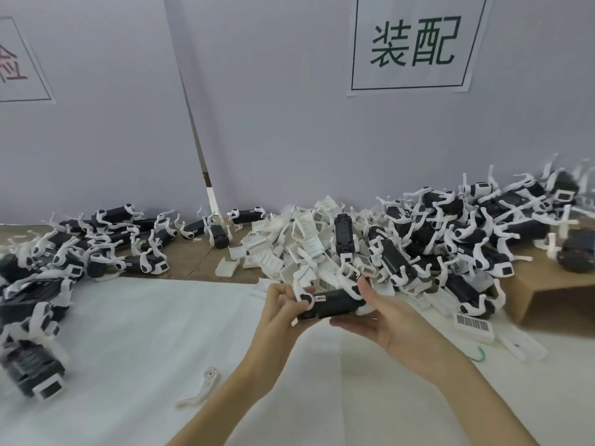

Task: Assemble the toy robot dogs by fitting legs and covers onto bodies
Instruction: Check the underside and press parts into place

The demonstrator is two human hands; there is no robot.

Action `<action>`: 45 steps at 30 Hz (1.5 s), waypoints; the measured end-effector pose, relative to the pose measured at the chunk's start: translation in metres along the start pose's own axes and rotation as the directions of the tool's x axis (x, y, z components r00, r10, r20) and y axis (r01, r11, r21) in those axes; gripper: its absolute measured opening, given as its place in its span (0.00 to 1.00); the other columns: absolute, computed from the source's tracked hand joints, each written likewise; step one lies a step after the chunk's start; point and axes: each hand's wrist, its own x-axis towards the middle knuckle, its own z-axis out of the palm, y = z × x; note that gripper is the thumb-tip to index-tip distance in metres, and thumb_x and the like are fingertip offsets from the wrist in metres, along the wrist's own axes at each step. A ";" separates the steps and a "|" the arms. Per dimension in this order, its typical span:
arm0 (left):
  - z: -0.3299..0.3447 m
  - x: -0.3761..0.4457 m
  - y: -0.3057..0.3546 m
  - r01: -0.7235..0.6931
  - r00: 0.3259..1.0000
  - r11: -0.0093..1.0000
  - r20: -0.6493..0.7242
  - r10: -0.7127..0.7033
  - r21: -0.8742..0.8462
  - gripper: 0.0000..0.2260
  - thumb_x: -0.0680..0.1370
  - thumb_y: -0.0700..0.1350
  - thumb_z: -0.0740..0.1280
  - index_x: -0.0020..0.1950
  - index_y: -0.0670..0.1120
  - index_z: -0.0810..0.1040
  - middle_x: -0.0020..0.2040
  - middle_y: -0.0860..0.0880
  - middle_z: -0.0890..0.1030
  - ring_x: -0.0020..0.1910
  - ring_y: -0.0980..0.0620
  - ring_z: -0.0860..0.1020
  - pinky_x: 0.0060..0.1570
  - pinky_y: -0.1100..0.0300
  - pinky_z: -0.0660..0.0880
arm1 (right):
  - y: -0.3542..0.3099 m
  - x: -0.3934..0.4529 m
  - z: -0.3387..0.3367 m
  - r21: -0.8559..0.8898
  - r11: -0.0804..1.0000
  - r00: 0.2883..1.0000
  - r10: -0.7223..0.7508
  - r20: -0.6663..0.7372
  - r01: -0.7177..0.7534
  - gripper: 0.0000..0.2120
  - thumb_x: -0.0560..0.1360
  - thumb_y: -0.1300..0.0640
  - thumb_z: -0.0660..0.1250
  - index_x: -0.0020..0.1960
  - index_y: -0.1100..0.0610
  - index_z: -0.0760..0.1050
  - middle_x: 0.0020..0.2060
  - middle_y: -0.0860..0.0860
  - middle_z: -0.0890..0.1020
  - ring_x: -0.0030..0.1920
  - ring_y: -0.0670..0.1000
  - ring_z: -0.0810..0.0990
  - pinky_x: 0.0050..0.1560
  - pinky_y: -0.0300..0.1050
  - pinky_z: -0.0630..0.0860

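Observation:
A black toy dog body [331, 303] with white legs is held over the white mat between both hands. My left hand [283, 309] pinches its left end by a white leg joint. My right hand [383, 320] cups the body from below and the right, thumb curled over its top. A loose white leg [203, 386] lies on the mat in front of my left forearm. White covers [289, 249] are heaped just behind the hands.
Assembled dogs [96, 249] are piled at the left and back left, more dogs [467, 233] at the right on a cardboard box [553, 289]. A barcoded cover [473, 325] lies at the right. White panels with signs stand behind the table.

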 end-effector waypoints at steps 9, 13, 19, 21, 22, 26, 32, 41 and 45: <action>-0.001 -0.004 -0.016 0.077 0.994 0.982 0.064 -0.089 0.173 0.23 0.80 0.56 0.73 0.64 0.41 0.72 0.61 0.30 0.79 0.66 0.40 0.81 0.71 0.50 0.75 | 0.015 -0.014 -0.001 -0.259 0.966 0.994 -0.002 -0.106 -0.026 0.30 0.77 0.32 0.68 0.59 0.57 0.86 0.58 0.57 0.87 0.57 0.61 0.87 0.57 0.50 0.82; 0.004 -0.007 -0.017 0.105 0.986 0.964 0.102 -0.133 0.245 0.24 0.81 0.58 0.72 0.66 0.41 0.75 0.62 0.37 0.83 0.66 0.44 0.82 0.71 0.53 0.76 | 0.029 -0.012 0.003 -0.262 0.964 0.954 -0.039 -0.297 -0.042 0.34 0.72 0.27 0.64 0.57 0.55 0.85 0.48 0.59 0.89 0.48 0.60 0.89 0.49 0.48 0.81; -0.001 -0.004 -0.017 0.189 0.979 0.959 0.041 -0.201 0.210 0.31 0.75 0.67 0.73 0.69 0.49 0.74 0.54 0.44 0.87 0.45 0.42 0.84 0.73 0.38 0.71 | 0.036 -0.020 0.002 -0.387 0.922 0.936 -0.126 -0.328 -0.011 0.35 0.69 0.25 0.63 0.55 0.55 0.84 0.41 0.56 0.89 0.40 0.58 0.89 0.44 0.48 0.79; -0.003 -0.004 -0.018 0.169 0.983 0.968 0.033 -0.178 0.186 0.28 0.76 0.65 0.74 0.70 0.53 0.74 0.55 0.41 0.87 0.46 0.41 0.84 0.74 0.36 0.70 | 0.037 -0.023 0.004 -0.392 0.920 0.940 -0.118 -0.321 -0.018 0.34 0.71 0.27 0.63 0.55 0.56 0.83 0.41 0.55 0.89 0.40 0.59 0.88 0.45 0.49 0.79; -0.004 -0.004 -0.017 0.143 0.989 0.970 0.019 -0.149 0.196 0.27 0.76 0.65 0.74 0.70 0.57 0.74 0.54 0.40 0.87 0.47 0.41 0.84 0.74 0.36 0.70 | 0.036 -0.024 0.006 -0.393 0.919 0.942 -0.117 -0.315 -0.017 0.34 0.72 0.28 0.63 0.56 0.57 0.83 0.41 0.55 0.89 0.40 0.59 0.88 0.45 0.49 0.79; -0.011 -0.002 -0.011 0.102 0.995 0.975 -0.030 -0.098 0.196 0.37 0.69 0.66 0.78 0.74 0.63 0.67 0.56 0.44 0.88 0.50 0.44 0.86 0.75 0.42 0.69 | 0.034 -0.030 0.009 -0.333 0.942 0.974 -0.044 -0.222 -0.034 0.29 0.74 0.32 0.64 0.59 0.55 0.81 0.42 0.60 0.87 0.40 0.62 0.87 0.38 0.44 0.77; -0.013 -0.001 -0.007 0.089 0.996 0.973 -0.028 -0.085 0.213 0.30 0.66 0.71 0.79 0.58 0.51 0.88 0.56 0.44 0.88 0.51 0.48 0.84 0.60 0.57 0.80 | 0.032 -0.033 0.006 -0.255 0.963 0.988 0.057 -0.146 -0.093 0.28 0.74 0.34 0.68 0.60 0.56 0.79 0.37 0.59 0.82 0.34 0.61 0.82 0.33 0.43 0.74; -0.010 -0.004 -0.004 0.182 0.983 0.913 -0.064 -0.171 0.366 0.28 0.74 0.69 0.73 0.58 0.45 0.84 0.44 0.47 0.87 0.41 0.43 0.85 0.58 0.50 0.79 | 0.036 -0.030 0.005 -0.380 0.925 0.948 -0.128 -0.292 0.008 0.31 0.71 0.34 0.67 0.53 0.62 0.84 0.47 0.58 0.86 0.43 0.59 0.88 0.41 0.49 0.81; -0.017 0.000 0.004 0.258 0.961 0.959 0.070 -0.267 0.116 0.21 0.78 0.50 0.78 0.67 0.43 0.80 0.48 0.45 0.82 0.40 0.43 0.80 0.34 0.60 0.74 | 0.029 -0.032 0.001 -0.256 0.966 0.984 -0.077 -0.164 0.033 0.26 0.75 0.44 0.69 0.65 0.60 0.79 0.49 0.63 0.83 0.43 0.64 0.87 0.38 0.47 0.80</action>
